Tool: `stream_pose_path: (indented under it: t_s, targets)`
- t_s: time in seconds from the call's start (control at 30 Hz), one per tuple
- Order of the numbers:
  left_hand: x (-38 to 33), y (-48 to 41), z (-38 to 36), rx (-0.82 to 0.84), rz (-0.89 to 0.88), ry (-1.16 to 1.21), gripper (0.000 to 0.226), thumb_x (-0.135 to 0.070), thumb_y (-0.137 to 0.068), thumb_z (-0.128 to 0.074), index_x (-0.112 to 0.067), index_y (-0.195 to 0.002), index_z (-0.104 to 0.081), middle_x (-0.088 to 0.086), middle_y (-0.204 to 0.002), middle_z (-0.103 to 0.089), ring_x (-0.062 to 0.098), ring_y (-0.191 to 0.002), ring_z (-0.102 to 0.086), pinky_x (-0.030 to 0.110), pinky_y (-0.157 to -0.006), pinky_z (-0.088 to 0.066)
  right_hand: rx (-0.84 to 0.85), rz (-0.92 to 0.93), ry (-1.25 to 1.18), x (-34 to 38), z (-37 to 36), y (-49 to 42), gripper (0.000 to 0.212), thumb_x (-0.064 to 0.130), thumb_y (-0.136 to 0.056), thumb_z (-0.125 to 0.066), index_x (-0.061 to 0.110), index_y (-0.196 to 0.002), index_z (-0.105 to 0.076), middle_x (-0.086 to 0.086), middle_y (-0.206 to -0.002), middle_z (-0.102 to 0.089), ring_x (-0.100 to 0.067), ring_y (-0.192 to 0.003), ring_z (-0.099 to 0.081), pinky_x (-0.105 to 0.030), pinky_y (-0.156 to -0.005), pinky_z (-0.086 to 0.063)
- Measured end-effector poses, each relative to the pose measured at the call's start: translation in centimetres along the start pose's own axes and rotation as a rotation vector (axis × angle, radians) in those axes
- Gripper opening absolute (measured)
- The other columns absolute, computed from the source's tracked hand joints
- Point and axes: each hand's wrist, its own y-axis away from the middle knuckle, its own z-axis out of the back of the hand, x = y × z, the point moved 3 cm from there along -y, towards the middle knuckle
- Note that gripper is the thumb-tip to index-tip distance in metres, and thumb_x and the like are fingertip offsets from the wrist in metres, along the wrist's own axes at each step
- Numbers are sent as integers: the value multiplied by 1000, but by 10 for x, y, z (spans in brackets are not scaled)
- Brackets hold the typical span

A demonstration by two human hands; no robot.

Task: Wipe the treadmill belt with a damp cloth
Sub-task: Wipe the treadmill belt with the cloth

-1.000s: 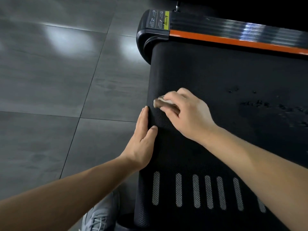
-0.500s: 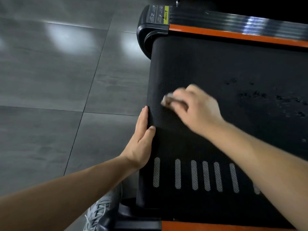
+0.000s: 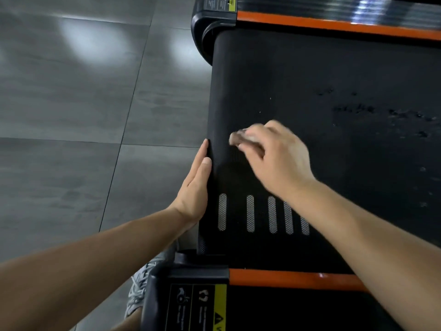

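My right hand [image 3: 279, 156] is on the treadmill belt [image 3: 310, 80], near its left edge. The fingers [image 3: 253, 149] are curled round a small pale cloth [image 3: 241, 137], gripping it in a wad. The cloth pokes out past my fingertips and looks pressed to the belt, but hand and cloth are motion-blurred, so I can't confirm contact.

My left hand [image 3: 194, 187] lies flat along the belt's left side edge. The fingers are straight and together, gripping nothing. The thumb tip rests on the top surface just beside the edge. The two hands are near each other but apart.

The belt is black and textured. A row of white mesh-pattern stripes [image 3: 250, 213] sits toward me, partly under my right forearm. Dark wet-looking specks [image 3: 381, 113] are scattered on the belt's right half, well apart from the cloth.

An orange strip [image 3: 286, 278] runs along the side rail nearest me, with a black end cap carrying a yellow-and-white warning label [image 3: 198, 304]. The text is too small to read. A second orange strip [image 3: 334, 25] runs along the far rail.

Grey tiled floor [image 3: 71, 103] is on the left, with light glare on it. My grey laced shoe [image 3: 140, 287] is on the floor beside the near end cap, partly hidden by my left forearm.
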Motion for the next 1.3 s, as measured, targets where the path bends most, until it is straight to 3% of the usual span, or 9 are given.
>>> stream_pose_path:
  t_s: [0.17, 0.37, 0.53, 0.63, 0.7, 0.83, 0.93, 1.13, 1.3]
  targets:
    - [-2, 9, -2, 38, 7, -33, 61, -40, -105, -37, -29, -162, -17, -12, -166, -26, -4, -149, -24, 25, -125, -17, 227, 273, -170, 43, 14, 69, 24, 40, -94, -61, 20, -96, -75, -1, -81, -58, -23, -73, -59, -40, -67, -49]
    - [-3, 10, -1, 22, 18, -36, 51, -24, -112, -31, -21, -162, -19, -13, -161, -30, -2, -146, -28, 8, -115, -24, 57, 49, -183, 17, 10, 42, 22, 41, -88, -70, 20, -94, -75, 4, -85, -61, -21, -79, -60, -44, -70, -51]
    - [-11, 12, -2, -12, -15, -132, 49, -19, -112, -29, -13, -161, -23, -8, -160, -33, -3, -143, -30, 4, -112, -23, 357, 210, -337, 43, 25, 102, 22, 44, -87, -66, 23, -89, -74, 8, -82, -55, -13, -78, -52, -37, -70, -44]
    - [-16, 9, -2, -26, -22, -165, 55, -30, -109, -39, -16, -160, -26, -8, -159, -38, 1, -145, -33, 21, -122, -23, 247, 198, -222, 18, 28, 86, 21, 40, -88, -69, 20, -87, -74, 4, -81, -56, -18, -76, -55, -39, -68, -47]
    - [-23, 5, -5, -27, -48, -249, 64, -40, -100, -44, -22, -159, -28, -8, -161, -36, 3, -149, -28, 30, -126, -19, 116, 33, -198, -2, 30, 71, 21, 39, -87, -74, 18, -87, -74, 4, -83, -58, -18, -77, -57, -40, -67, -50]
    - [-44, -9, -17, -34, -118, -562, 59, -33, -108, -41, -26, -162, -19, -4, -171, -6, 4, -155, 0, 19, -118, -1, 240, 67, -285, 20, 35, 106, 23, 41, -88, -67, 19, -89, -72, 4, -85, -58, -17, -77, -57, -38, -69, -49]
    - [-51, -15, -28, -20, -130, -648, 60, -35, -108, -39, -26, -163, -16, -5, -172, 0, 10, -156, 4, 25, -122, -3, 357, 164, -307, 19, 39, 108, 24, 45, -89, -64, 22, -93, -71, 7, -86, -59, -15, -79, -57, -41, -72, -47]
    - [-46, -16, -28, -25, -120, -666, 59, -38, -108, -37, -30, -163, -15, -11, -171, 3, 8, -156, 4, 25, -119, -3, -1, -81, -104, -33, 37, 65, 26, 38, -89, -67, 13, -87, -69, 0, -87, -61, -20, -77, -59, -40, -66, -51]
    - [-47, -16, -29, -38, -147, -664, 59, -32, -108, -40, -27, -163, -18, -9, -171, 0, 6, -155, 2, 19, -116, -2, 245, 217, -191, -1, 34, 97, 17, 31, -91, -71, 14, -88, -70, -1, -84, -58, -22, -73, -57, -37, -66, -46]
